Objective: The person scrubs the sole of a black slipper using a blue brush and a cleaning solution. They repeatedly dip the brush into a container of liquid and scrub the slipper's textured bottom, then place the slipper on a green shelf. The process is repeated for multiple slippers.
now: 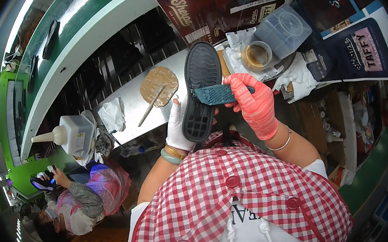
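A black shoe sole (pixel 203 66) with a wavy tread and square pockets at its lower end stands lengthwise in front of me. My left hand (pixel 176 131), in a white glove, grips it along its lower left side, some fingers hidden behind it. Pinched in my right hand (pixel 254 108), which wears a coral knitted glove, is a flat teal strip (pixel 215 95) with a rough, textured face. The strip lies across the middle of the sole and seems to touch it. Just left of the sole, a thin stick (pixel 150 109) rests on a round brown plastic-wrapped pad (pixel 158 83).
A clear plastic tub (pixel 284 29) and a small cup with amber contents (pixel 257 56) stand at right, near crumpled white paper (pixel 295 81). On the left is a white nozzle bottle (pixel 71 135). Slatted conveyor rollers (pixel 125 57) run behind. Another person (pixel 91 194) works at left.
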`<state>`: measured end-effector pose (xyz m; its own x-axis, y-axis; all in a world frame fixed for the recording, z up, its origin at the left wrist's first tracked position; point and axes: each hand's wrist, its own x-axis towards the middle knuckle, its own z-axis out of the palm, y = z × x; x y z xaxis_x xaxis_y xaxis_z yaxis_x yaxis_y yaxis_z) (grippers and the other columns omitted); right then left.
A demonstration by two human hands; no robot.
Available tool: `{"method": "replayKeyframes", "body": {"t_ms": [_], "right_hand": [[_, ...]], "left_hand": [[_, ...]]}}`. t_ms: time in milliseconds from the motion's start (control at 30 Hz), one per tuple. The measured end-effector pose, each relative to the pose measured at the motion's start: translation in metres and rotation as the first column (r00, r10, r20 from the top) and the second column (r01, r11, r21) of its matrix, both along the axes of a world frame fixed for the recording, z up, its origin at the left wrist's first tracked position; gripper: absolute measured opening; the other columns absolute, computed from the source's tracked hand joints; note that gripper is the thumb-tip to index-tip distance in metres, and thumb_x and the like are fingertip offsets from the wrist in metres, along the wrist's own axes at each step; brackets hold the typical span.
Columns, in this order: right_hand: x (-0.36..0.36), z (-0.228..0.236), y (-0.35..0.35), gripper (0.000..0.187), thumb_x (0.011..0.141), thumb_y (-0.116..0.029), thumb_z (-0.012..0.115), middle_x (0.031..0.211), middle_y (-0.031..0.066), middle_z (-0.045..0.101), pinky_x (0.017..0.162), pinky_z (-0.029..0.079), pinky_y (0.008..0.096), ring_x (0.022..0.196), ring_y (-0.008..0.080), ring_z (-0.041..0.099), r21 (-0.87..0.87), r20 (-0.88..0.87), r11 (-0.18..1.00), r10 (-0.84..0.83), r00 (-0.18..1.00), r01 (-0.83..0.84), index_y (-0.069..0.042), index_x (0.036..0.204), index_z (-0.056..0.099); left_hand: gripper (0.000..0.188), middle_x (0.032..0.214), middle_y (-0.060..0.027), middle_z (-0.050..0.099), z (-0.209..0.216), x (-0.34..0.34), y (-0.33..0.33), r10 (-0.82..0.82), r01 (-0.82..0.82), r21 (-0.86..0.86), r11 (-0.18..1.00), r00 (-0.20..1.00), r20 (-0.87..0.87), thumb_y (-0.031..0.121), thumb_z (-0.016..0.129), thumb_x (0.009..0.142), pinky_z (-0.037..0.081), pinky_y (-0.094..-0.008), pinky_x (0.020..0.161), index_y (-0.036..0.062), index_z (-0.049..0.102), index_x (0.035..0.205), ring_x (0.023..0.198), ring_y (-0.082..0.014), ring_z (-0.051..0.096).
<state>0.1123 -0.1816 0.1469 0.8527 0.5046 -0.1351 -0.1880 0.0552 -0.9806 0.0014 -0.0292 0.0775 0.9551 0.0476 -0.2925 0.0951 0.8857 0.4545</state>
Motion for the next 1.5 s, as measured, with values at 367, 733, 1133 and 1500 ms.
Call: {"method": "replayKeyframes", "body": {"t_ms": [367, 733, 1133, 1500], "right_hand": [[-0.014, 0.005, -0.003, 0.023, 0.093, -0.019, 0.055, 0.082, 0.0059, 0.065, 0.055, 0.049, 0.0207, 0.064, 0.0097, 0.061, -0.054, 0.031, 0.997, 0.050, 0.998, -0.049, 0.001, 0.100, 0.063], [-0.020, 0.016, -0.011, 0.021, 0.092, -0.015, 0.056, 0.083, 0.0058, 0.063, 0.058, 0.050, 0.0218, 0.067, 0.0081, 0.059, -0.057, -0.016, 0.987, 0.147, 0.989, -0.148, 0.002, 0.098, 0.064], [0.001, 0.026, -0.018, 0.023, 0.093, -0.017, 0.053, 0.091, 0.0066, 0.065, 0.059, 0.050, 0.0214, 0.069, 0.0087, 0.061, -0.182, 0.032, 0.879, 0.452, 0.891, -0.440, 0.001, 0.101, 0.063], [0.020, 0.054, 0.010, 0.025, 0.091, -0.027, 0.054, 0.081, 0.0008, 0.063, 0.044, 0.039, 0.0155, 0.052, 0.0050, 0.057, -0.328, -0.196, 0.716, 0.587, 0.786, -0.616, -0.005, 0.098, 0.065]], "left_hand": [[0.067, 0.137, -0.0138, 0.042, 0.007, 0.025, -0.003, 0.142, -0.139, -0.092, 0.986, 0.990, 0.025, 0.056, 0.026, 0.095, 0.039, -0.0425, 0.100, 0.0092, 0.028, 0.143, 0.117, -0.0284, 0.050], [0.073, 0.135, -0.0131, 0.045, 0.012, 0.025, -0.003, 0.040, -0.039, -0.125, 0.991, 0.999, 0.008, 0.063, 0.027, 0.092, 0.037, -0.0422, 0.103, 0.0099, 0.028, 0.143, 0.120, -0.0260, 0.048], [0.082, 0.136, -0.0156, 0.044, 0.010, 0.017, 0.000, -0.182, 0.171, -0.153, 0.973, 0.981, -0.062, 0.067, 0.032, 0.089, 0.037, -0.0381, 0.104, 0.0022, 0.031, 0.140, 0.122, -0.0247, 0.048], [0.084, 0.116, -0.0173, 0.058, 0.009, 0.016, 0.016, -0.538, 0.531, -0.091, 0.842, 0.839, -0.080, 0.071, 0.030, 0.086, 0.054, -0.0347, 0.081, 0.0028, 0.038, 0.134, 0.095, -0.0262, 0.064]]}}
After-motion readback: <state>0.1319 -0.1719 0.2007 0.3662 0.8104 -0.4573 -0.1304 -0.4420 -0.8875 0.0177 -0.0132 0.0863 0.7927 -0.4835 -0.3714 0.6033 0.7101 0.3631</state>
